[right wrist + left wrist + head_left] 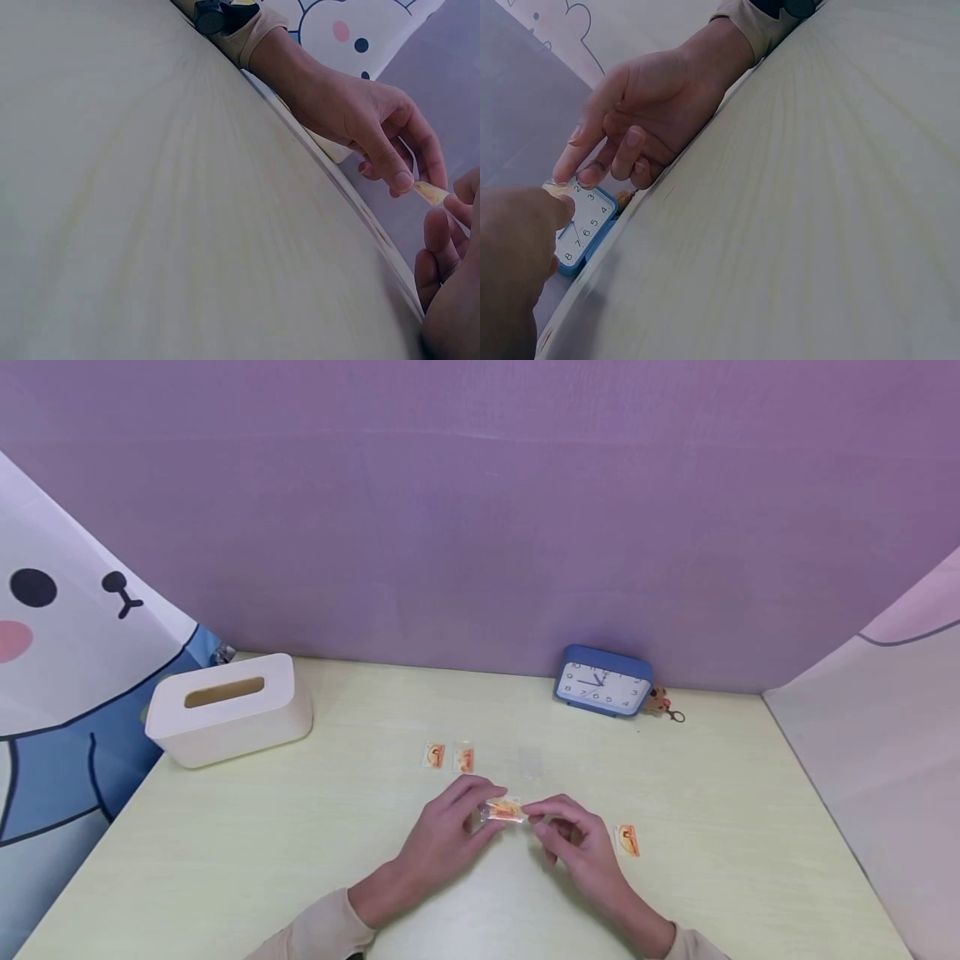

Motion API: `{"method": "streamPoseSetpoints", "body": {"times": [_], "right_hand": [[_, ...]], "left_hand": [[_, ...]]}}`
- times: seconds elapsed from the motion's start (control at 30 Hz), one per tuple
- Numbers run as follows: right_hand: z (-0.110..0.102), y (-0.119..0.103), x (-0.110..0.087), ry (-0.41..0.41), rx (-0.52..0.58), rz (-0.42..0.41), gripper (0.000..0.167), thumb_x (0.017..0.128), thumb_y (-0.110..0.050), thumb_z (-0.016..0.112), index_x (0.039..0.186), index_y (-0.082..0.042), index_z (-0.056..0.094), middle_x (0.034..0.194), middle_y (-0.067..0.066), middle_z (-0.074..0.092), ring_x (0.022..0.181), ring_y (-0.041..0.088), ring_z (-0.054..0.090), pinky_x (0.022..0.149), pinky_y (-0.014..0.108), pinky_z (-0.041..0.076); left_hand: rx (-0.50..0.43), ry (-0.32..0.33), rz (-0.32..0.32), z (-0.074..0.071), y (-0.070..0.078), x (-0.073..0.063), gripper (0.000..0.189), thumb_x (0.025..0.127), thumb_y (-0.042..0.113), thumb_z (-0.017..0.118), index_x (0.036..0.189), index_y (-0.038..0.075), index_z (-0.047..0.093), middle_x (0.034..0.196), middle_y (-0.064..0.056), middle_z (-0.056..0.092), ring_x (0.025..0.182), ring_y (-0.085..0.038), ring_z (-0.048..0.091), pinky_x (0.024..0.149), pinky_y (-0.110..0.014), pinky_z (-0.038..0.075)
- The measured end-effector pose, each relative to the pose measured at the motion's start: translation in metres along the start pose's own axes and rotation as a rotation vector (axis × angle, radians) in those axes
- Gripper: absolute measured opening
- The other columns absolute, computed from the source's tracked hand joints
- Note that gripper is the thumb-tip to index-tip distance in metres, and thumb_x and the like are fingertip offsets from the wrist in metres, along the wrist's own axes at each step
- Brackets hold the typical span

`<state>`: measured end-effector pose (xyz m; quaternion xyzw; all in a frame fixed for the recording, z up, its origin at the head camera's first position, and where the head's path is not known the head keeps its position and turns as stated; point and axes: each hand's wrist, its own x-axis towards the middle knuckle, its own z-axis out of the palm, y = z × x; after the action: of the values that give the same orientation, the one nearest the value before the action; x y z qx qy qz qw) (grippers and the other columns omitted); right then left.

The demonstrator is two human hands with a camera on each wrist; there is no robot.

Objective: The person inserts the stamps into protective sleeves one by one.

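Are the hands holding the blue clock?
No, the left hand and right hand are at a small orange packet, while the blue clock stands farther back by the purple wall.

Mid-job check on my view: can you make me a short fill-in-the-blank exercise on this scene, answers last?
The clock has a ____ casing.
In the head view, the white box stands to the ____ of the clock.
The small packet sits ____ the left hand and the right hand.
Besides it, ____ orange-printed pieces lie on the table.

blue; left; between; three
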<state>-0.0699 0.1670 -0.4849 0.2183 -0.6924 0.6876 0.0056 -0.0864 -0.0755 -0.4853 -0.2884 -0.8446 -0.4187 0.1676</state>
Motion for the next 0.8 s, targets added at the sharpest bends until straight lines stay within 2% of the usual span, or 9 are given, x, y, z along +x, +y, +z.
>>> {"method": "streamPoseSetpoints", "body": {"times": [0.3,0.63,0.8], "right_hand": [[0.0010,-0.0005,0.0005,0.025,-0.036,0.015,0.022,0.105,0.010,0.065,0.125,0.006,0.075,0.106,0.020,0.071,0.062,0.015,0.060,0.054,0.027,0.056],[0.0001,0.0001,-0.0004,0.006,-0.034,0.033,0.022,0.103,0.011,0.066,0.123,0.005,0.074,0.109,0.019,0.071,0.059,0.019,0.061,0.054,0.026,0.054],[-0.0008,0.0005,-0.0013,-0.011,-0.024,0.064,0.021,0.103,0.009,0.067,0.123,0.005,0.073,0.112,0.021,0.073,0.059,0.020,0.064,0.055,0.026,0.055]], "left_hand": [[-0.073,-0.020,-0.085,-0.0001,0.0017,-0.0008,0.043,0.092,0.009,0.091,0.133,0.007,0.076,0.127,0.000,0.069,0.079,-0.002,0.061,0.067,-0.019,0.057],[-0.103,-0.046,-0.096,-0.0010,0.0029,-0.0003,0.043,0.093,0.008,0.090,0.133,0.008,0.076,0.129,0.000,0.070,0.084,-0.002,0.064,0.071,-0.018,0.059],[-0.132,-0.061,-0.080,-0.0011,0.0039,-0.0006,0.043,0.093,0.006,0.089,0.134,0.007,0.075,0.128,0.000,0.070,0.089,-0.004,0.068,0.075,-0.018,0.061]]}}
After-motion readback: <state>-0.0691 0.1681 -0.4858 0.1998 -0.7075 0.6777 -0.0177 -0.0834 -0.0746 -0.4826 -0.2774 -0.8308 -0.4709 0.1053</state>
